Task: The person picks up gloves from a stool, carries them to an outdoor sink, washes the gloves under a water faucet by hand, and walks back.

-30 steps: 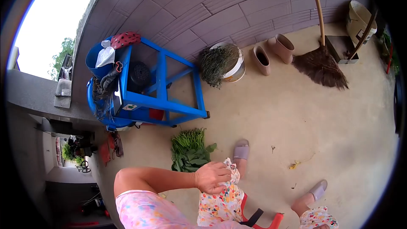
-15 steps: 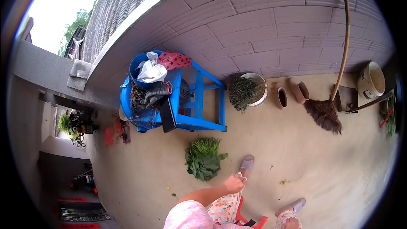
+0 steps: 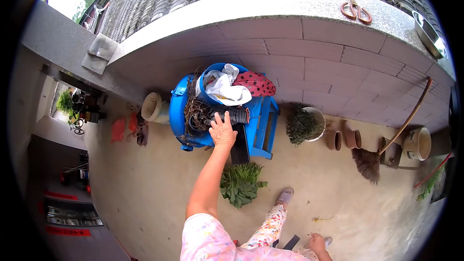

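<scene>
Head view: left hand (image 3: 223,131) spread flat on dark glove (image 3: 235,114) atop blue machine (image 3: 183,111); right hand (image 3: 317,243) low, grip unclear.

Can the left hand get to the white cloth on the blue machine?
Probably yes. The left hand already rests on the dark gloves on the blue machine, and the white cloth lies just above, with nothing covering it.

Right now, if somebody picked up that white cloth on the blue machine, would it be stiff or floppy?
Probably floppy: the white cloth lies crumpled in soft folds over the blue machine. It likely weighs little and would sag from the left hand reaching just below it. Rolling seems unlikely.
</scene>
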`<state>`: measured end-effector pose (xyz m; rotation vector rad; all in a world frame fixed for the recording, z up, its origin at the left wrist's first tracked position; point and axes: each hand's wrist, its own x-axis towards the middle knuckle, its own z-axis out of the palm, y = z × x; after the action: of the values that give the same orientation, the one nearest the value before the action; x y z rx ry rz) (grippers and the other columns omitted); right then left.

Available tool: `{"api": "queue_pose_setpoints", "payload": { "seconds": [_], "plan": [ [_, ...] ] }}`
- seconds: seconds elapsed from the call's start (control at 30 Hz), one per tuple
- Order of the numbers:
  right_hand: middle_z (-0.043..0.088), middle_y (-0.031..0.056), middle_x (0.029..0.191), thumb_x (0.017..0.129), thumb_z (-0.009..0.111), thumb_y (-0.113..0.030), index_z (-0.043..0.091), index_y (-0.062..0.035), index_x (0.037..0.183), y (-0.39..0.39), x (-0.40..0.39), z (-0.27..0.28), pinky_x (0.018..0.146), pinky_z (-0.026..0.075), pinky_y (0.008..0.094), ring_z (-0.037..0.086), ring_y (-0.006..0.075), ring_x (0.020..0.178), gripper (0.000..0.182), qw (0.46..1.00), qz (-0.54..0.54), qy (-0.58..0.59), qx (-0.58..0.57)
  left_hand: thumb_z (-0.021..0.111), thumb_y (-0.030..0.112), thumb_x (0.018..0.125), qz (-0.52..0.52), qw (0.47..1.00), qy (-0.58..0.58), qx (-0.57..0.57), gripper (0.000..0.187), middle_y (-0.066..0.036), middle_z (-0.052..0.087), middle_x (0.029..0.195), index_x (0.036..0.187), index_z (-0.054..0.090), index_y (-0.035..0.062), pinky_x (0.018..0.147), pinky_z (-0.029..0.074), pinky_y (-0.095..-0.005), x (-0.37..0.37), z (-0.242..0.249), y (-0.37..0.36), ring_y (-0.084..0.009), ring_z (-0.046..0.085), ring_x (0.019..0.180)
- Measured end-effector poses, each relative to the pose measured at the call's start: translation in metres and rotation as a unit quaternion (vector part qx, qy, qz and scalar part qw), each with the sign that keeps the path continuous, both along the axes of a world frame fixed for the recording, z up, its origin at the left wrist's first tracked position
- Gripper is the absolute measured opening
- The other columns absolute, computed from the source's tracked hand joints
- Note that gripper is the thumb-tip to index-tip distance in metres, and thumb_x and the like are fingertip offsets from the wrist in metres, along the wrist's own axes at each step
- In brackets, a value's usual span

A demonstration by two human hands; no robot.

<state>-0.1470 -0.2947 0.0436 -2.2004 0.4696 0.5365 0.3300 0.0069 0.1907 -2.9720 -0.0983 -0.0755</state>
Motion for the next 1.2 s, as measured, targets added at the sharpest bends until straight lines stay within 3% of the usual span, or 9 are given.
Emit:
{"api": "queue_pose_setpoints", "payload": {
  "seconds": [0.13, 0.17, 0.3, 0.7, 0.83, 0.93, 1.07, 1.13, 1.2],
  "plan": [
    [0.057, 0.0217, 0.073, 0.067, 0.049, -0.012, 0.058, 0.0014, 0.073, -0.002, 0.002, 0.015, 0.065, 0.045, 0.0409, 0.056, 0.0356, 0.071, 0.017, 0.996, 0.013, 0.081, -0.025, 0.069, 0.022, 0.057, -0.022, 0.997, 0.075, 0.0, 0.065, -0.013, 0.04, 0.111, 0.115, 0.041, 0.0139, 0.071, 0.044, -0.0391, 0.035, -0.018, 0.035, -0.031, 0.046, 0.093],
    [0.056, 0.0217, 0.068, 0.067, 0.05, -0.012, 0.057, 0.0016, 0.07, -0.003, 0.002, 0.018, 0.062, 0.045, 0.0413, 0.056, 0.0355, 0.066, 0.016, 0.992, 0.04, 0.115, -0.041, 0.063, 0.017, 0.063, -0.046, 0.995, 0.078, -0.033, 0.046, -0.013, 0.046, 0.102, 0.106, 0.049, 0.01, 0.071, 0.046, -0.0406, 0.041, -0.022, 0.04, -0.0314, 0.048, 0.092],
    [0.056, 0.0222, 0.066, 0.068, 0.05, -0.012, 0.056, 0.0009, 0.067, 0.004, 0.006, 0.028, 0.06, 0.044, 0.042, 0.056, 0.0356, 0.065, 0.014, 0.992, 0.021, 0.11, -0.06, 0.054, 0.009, 0.066, -0.076, 0.983, 0.072, -0.148, 0.018, -0.017, 0.053, 0.085, 0.082, 0.059, 0.0022, 0.073, 0.044, -0.042, 0.06, -0.022, 0.054, -0.0337, 0.052, 0.084],
    [0.057, 0.0218, 0.073, 0.07, 0.048, -0.013, 0.058, -0.0001, 0.076, 0.034, 0.061, 0.063, 0.062, 0.045, 0.0405, 0.056, 0.0362, 0.07, 0.017, 0.999, -0.001, 0.045, -0.015, 0.049, -0.001, 0.069, -0.233, 0.917, -0.135, -0.294, 0.021, -0.011, 0.055, 0.083, 0.087, 0.059, 0.0031, 0.074, 0.043, -0.0353, 0.079, 0.016, 0.098, -0.0287, 0.051, 0.082],
    [0.058, 0.0213, 0.074, 0.07, 0.049, -0.013, 0.059, -0.0008, 0.078, 0.031, 0.064, 0.068, 0.065, 0.045, 0.0403, 0.056, 0.0353, 0.072, 0.018, 0.996, 0.004, 0.087, -0.037, 0.051, 0.001, 0.07, -0.257, 0.939, -0.083, -0.214, 0.018, -0.011, 0.056, 0.083, 0.086, 0.058, 0.0026, 0.071, 0.043, -0.0351, 0.073, 0.014, 0.101, -0.0276, 0.051, 0.08],
    [0.058, 0.0213, 0.075, 0.07, 0.049, -0.013, 0.06, -0.0011, 0.078, 0.025, 0.057, 0.059, 0.067, 0.045, 0.0409, 0.056, 0.0349, 0.074, 0.018, 0.995, 0.004, 0.087, -0.052, 0.051, 0.001, 0.07, -0.195, 0.928, -0.216, -0.233, 0.017, -0.009, 0.056, 0.08, 0.085, 0.058, 0.0034, 0.069, 0.044, -0.0357, 0.075, 0.028, 0.096, -0.0272, 0.051, 0.078],
    [0.058, 0.0218, 0.075, 0.069, 0.049, -0.012, 0.06, -0.0009, 0.08, 0.022, 0.06, 0.066, 0.069, 0.045, 0.0415, 0.056, 0.0349, 0.074, 0.019, 0.995, 0.022, 0.074, -0.063, 0.05, 0.001, 0.07, -0.194, 0.942, -0.146, -0.232, 0.016, -0.011, 0.057, 0.079, 0.085, 0.057, 0.0018, 0.069, 0.043, -0.0354, 0.066, 0.037, 0.101, -0.028, 0.05, 0.077],
    [0.058, 0.022, 0.075, 0.068, 0.049, -0.012, 0.06, -0.0004, 0.08, 0.022, 0.066, 0.064, 0.069, 0.045, 0.0409, 0.056, 0.0351, 0.074, 0.02, 0.994, 0.021, 0.081, -0.063, 0.05, 0.002, 0.071, -0.162, 0.906, -0.277, -0.277, 0.016, -0.011, 0.058, 0.08, 0.085, 0.058, 0.0044, 0.068, 0.043, -0.0357, 0.071, 0.041, 0.1, -0.0279, 0.051, 0.078],
    [0.058, 0.0221, 0.075, 0.067, 0.048, -0.011, 0.06, 0.0001, 0.08, 0.022, 0.067, 0.065, 0.068, 0.045, 0.0404, 0.056, 0.0352, 0.073, 0.021, 0.994, 0.024, 0.09, -0.064, 0.049, 0.004, 0.072, -0.105, 0.929, -0.177, -0.308, 0.015, -0.014, 0.057, 0.079, 0.084, 0.058, 0.0059, 0.069, 0.042, -0.0378, 0.07, 0.046, 0.099, -0.0294, 0.051, 0.079]
  ]
}}
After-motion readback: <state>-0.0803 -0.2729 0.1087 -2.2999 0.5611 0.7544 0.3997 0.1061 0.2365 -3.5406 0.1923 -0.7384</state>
